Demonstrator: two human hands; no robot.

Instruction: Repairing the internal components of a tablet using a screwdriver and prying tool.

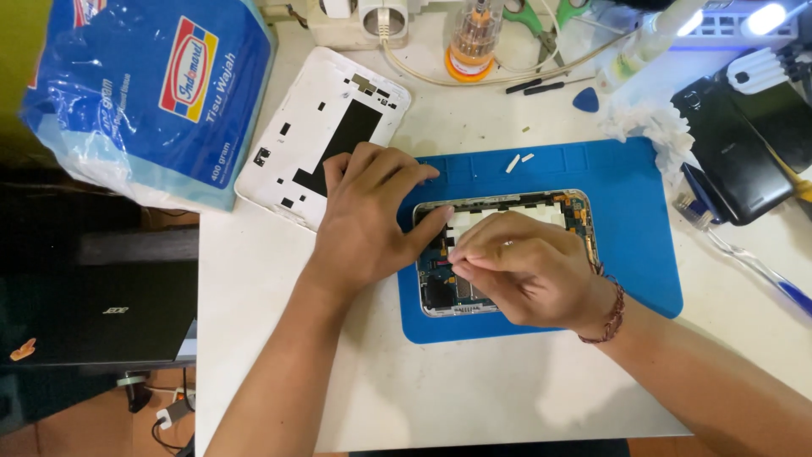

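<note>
Seen from above, two bare hands work on an opened tablet that lies, circuit side up, on a blue repair mat in the centre right of the frame, on a white table. The left hand lies flat, palm down, across the tablet's left end, fingers spread, thumb resting on the tablet's upper left edge; its grip is open and holds nothing. The right hand sits over the middle of the tablet with fingertips pinched together; whether they hold anything cannot be told. A braided bracelet circles the right wrist. Just left of the mat, in the upper middle of the frame, lies the tablet's white back cover, inner side up, partly under the left hand's fingers. A large blue and white tissue pack fills the upper left. Along the top edge stand a clear tube of screwdriver bits and a blue guitar-shaped pick. A crumpled white tissue lies at the mat's upper right corner, next to a black device. A toothbrush lies at the right edge. A black laptop sits at lower left, beside the table.
</note>
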